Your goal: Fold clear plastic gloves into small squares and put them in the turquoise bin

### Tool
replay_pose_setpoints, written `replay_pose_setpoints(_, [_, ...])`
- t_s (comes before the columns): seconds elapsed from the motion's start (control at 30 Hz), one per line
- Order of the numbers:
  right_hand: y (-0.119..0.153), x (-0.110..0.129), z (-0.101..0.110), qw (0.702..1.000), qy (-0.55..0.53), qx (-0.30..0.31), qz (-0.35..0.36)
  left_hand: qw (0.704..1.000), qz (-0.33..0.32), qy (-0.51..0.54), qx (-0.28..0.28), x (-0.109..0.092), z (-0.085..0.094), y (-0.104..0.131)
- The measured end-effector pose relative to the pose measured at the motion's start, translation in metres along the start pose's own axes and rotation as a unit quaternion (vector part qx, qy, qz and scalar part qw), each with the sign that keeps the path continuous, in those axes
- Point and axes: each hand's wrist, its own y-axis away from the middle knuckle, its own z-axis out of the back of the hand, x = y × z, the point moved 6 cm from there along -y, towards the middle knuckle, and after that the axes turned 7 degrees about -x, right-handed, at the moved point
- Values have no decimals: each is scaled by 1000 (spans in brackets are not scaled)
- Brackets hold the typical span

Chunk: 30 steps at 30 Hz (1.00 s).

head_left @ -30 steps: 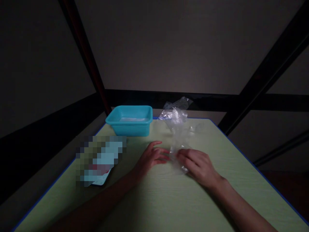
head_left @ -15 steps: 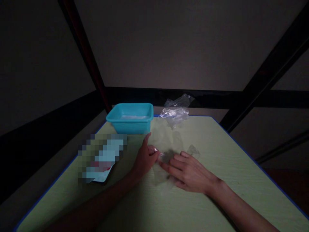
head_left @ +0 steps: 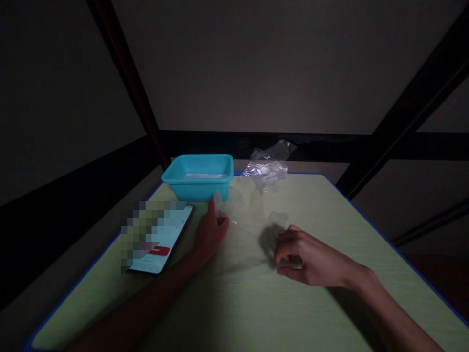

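A thin, see-through piece of plastic [head_left: 242, 215], shaped like a disposable glove, lies spread on the table and is hard to make out. My left hand [head_left: 211, 230] is at its left edge, thumb and curled fingers closed on the plastic and index finger stretched forward against it. To the right, my right hand [head_left: 306, 256] hovers a little over the tabletop, casting a shadow. Its fingers are loosely bent, with a gap to the thumb, and nothing shows between them.
A turquoise plastic basin [head_left: 200, 190] stands at the back left, with something pale inside. Crumpled clear plastic [head_left: 269, 168] lies at the back edge. A phone [head_left: 161, 252], partly blurred out, rests left of my left hand. The pale table [head_left: 351, 293] has a blue edge.
My hands have moved apart: the left has shifted left with the plastic, while the right has moved right and lifted off it. The plastic looks flatter and more spread.
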Motion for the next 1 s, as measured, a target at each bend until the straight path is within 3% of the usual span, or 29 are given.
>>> replay_pose_setpoints(0.07, [4,2,3,996,-82,18,-16,999,-28,-22,-31,-2,6,-1])
replay_pose_setpoints(0.13, [6,2,8,986,-165,17,-21,989,-105,-40,-100,-10,16,0])
replay_pose_setpoints(0.2, [5,-4,16,978,-205,-27,-37,964,-213,-35,-152,-22,24,8])
replay_pose_setpoints(0.27, [4,-19,28,972,-185,-118,-84,943,-299,-18,-149,-33,25,18])
replay_pose_setpoints(0.33, [6,-38,36,955,-147,-208,-152,931,-356,-9,-72,-43,17,28])
replay_pose_setpoints(0.4, [10,-58,38,932,-130,-262,-216,912,-404,-27,70,-52,-1,41])
replay_pose_setpoints(0.5, [16,-83,32,909,-130,-286,-274,841,-460,-60,280,-57,-24,65])
replay_pose_setpoints(0.57, [18,-92,26,905,-137,-280,-288,811,-465,-70,347,-56,-29,74])
replay_pose_setpoints(0.73, [16,-98,12,901,-182,-263,-294,783,-460,-75,412,-54,-30,85])
replay_pose_setpoints(1.0, [12,-97,6,865,-264,-309,-293,772,-482,-66,409,-57,-28,98])
